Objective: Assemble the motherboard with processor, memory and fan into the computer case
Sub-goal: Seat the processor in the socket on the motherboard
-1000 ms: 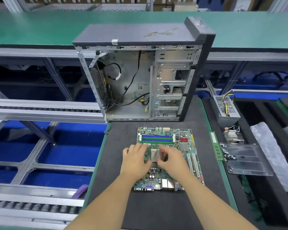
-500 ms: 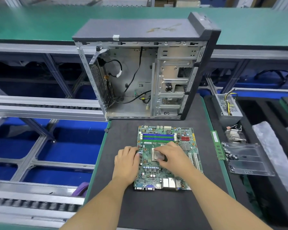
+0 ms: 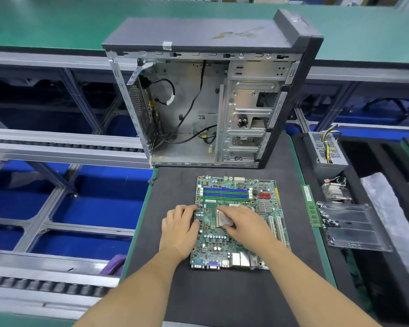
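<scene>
The motherboard (image 3: 240, 223) lies flat on the dark mat (image 3: 222, 293), just in front of the computer case (image 3: 208, 95). The processor (image 3: 223, 218) sits on the board near its middle, a square metal lid showing between your fingers.

Your right hand (image 3: 244, 224) is over the processor: fingers curled round its far and right edges, thumb at its near edge (whether it is fully seated in the socket cannot be told from here). Your left hand (image 3: 180, 228) rests on the board's left edge, fingers lightly bent with their tips touching the board, thumb on the board too; it grips nothing.

Blue and green memory slots (image 3: 225, 193) run across the far part of the board. The port block faces you at the near edge.

The case stands upright with its open side toward you; black cables (image 3: 194, 100) hang loose inside, drive bays at the right.

To the right of the mat: a green memory stick (image 3: 311, 206) lying lengthwise, a clear plastic tray (image 3: 354, 230) just beside it, a finned metal heatsink (image 3: 335, 191) beyond the tray, and a grey power supply (image 3: 326, 149) with yellow and black wires further back.
</scene>
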`<action>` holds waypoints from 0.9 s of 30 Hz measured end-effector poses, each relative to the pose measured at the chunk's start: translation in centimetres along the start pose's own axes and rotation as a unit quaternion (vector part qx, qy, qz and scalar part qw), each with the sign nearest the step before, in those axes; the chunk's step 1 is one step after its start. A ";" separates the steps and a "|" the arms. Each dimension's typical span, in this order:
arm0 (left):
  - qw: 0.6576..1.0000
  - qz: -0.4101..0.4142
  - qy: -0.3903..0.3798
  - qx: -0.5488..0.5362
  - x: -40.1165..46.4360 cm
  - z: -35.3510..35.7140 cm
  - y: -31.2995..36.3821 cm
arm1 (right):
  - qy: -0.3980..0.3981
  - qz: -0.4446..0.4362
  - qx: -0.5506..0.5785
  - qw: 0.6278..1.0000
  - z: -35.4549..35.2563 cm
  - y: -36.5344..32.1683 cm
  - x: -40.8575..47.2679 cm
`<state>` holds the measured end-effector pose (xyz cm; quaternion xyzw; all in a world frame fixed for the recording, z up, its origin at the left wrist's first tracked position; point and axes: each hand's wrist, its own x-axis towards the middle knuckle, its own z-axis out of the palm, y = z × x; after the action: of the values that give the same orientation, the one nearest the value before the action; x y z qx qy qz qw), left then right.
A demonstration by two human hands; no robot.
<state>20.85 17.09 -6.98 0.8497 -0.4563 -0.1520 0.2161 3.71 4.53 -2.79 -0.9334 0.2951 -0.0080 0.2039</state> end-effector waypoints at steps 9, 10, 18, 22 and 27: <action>1.000 0.003 0.000 0.005 0.0 0.0 0.0 | -0.005 0.001 -0.009 1.000 0.2 -0.1 0.5; 1.000 0.002 0.000 0.005 0.0 0.0 0.0 | -0.004 0.001 -0.015 1.000 0.3 0.0 0.6; 1.000 0.002 -0.001 0.010 -0.1 0.0 0.0 | 0.005 0.002 -0.008 1.000 1.0 0.8 0.7; 1.000 0.003 -0.001 0.013 -0.1 0.0 0.0 | 0.008 0.000 -0.006 1.000 1.0 1.1 0.7; 1.000 0.005 -0.001 0.012 -0.1 0.0 0.0 | 0.007 -0.005 -0.002 1.000 1.0 0.9 0.9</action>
<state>20.79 17.22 -6.94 0.8497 -0.4627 -0.1460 0.2064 4.08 3.74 -4.19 -0.9350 0.2924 -0.0154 0.2002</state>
